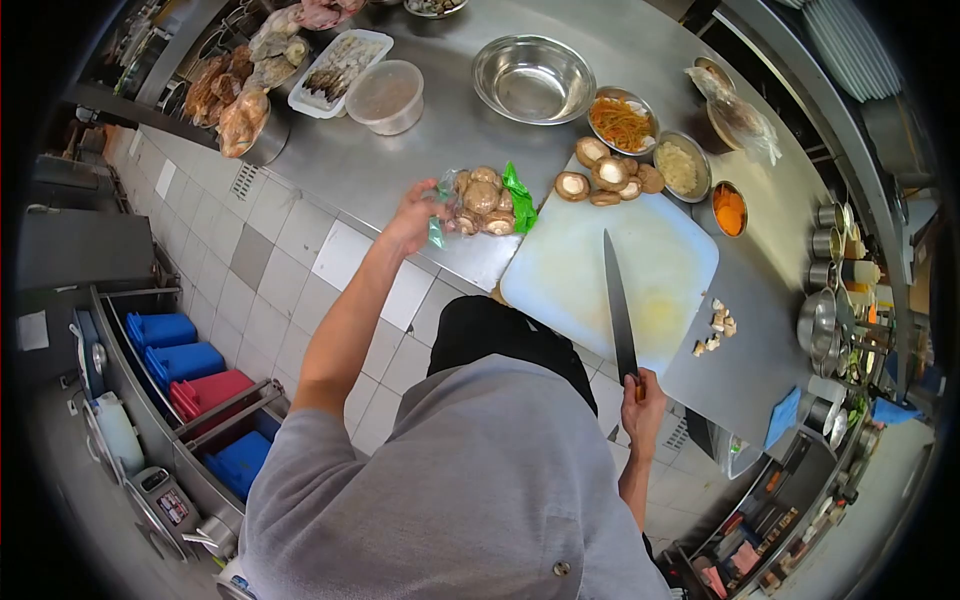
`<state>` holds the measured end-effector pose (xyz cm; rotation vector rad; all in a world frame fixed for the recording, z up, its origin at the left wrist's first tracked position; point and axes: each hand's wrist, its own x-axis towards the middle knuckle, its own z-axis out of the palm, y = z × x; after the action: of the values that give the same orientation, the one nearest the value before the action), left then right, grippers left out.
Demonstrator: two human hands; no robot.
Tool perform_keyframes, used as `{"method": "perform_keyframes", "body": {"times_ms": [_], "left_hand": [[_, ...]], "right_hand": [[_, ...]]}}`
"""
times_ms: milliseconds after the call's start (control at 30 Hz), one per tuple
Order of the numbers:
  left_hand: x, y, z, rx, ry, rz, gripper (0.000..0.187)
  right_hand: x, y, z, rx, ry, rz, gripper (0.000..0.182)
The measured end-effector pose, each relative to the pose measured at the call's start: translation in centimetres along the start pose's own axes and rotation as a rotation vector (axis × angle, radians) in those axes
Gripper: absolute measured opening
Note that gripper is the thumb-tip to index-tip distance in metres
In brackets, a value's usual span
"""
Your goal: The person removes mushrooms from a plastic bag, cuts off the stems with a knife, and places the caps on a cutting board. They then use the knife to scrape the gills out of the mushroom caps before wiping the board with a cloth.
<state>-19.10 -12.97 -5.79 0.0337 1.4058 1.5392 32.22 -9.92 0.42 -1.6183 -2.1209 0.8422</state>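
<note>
My left hand [414, 218] is closed on the edge of a clear plastic bag of mushrooms [484, 200], which has a green part on its right side and rests on the steel counter. In my right hand [643, 398] is the handle of a long kitchen knife [617, 305]. Its blade lies over the white cutting board [560, 265], pointing away from me. Loose brown mushrooms [609, 174] are heaped at the board's far edge, some with pale undersides up. To the right of the board sit small pale cut pieces [716, 328] on the counter.
A steel bowl [534, 80] stands behind the board, near bowls of shredded carrot [622, 122], pale minced food [682, 166] and orange pieces [729, 209]. A lidded plastic tub [386, 98] and a white tray [341, 74] are at the back left. A blue cloth [782, 417] lies at the right edge.
</note>
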Motion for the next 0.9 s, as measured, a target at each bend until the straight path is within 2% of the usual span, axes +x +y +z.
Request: {"method": "perform_keyframes", "body": {"times_ms": [67, 167, 267, 467, 567, 667, 767, 900], "left_hand": [[0.7, 1.1, -0.3, -0.054, 0.026, -0.091, 0.056], [4.6, 0.8, -3.1, -0.002, -0.122, -0.083, 0.029], [5.4, 1.5, -2.5, 0.09, -0.1, -0.091, 0.015], [2.7, 5.5, 0.4, 0.474, 0.004, 0.052, 0.013], [1.4, 6.5, 1.6, 0.604, 0.033, 0.227, 0.014], [1.9, 6.7, 1.1, 0.742, -0.055, 0.445, 0.017], [1.4, 8.4, 1.5, 0.83, -0.07, 0.56, 0.012], [-1.8, 10.6, 4.0, 1.056, 0.003, 0.763, 0.012]], "right_hand": [[0.3, -1.3, -0.4, -0.009, -0.043, 0.028, 0.016], [1.5, -2.4, 0.3, 0.041, -0.082, 0.01, 0.017], [2.8, -3.9, 1.3, 0.115, -0.122, -0.026, 0.017], [5.2, -7.4, 4.7, 0.35, -0.227, -0.098, 0.018], [6.5, -9.8, 6.3, 0.437, -0.276, -0.131, 0.02], [7.6, -11.9, 7.9, 0.536, -0.318, -0.174, 0.021], [8.5, -13.7, 9.2, 0.601, -0.364, -0.185, 0.021], [9.7, -16.1, 10.7, 0.677, -0.415, -0.161, 0.02]]}}
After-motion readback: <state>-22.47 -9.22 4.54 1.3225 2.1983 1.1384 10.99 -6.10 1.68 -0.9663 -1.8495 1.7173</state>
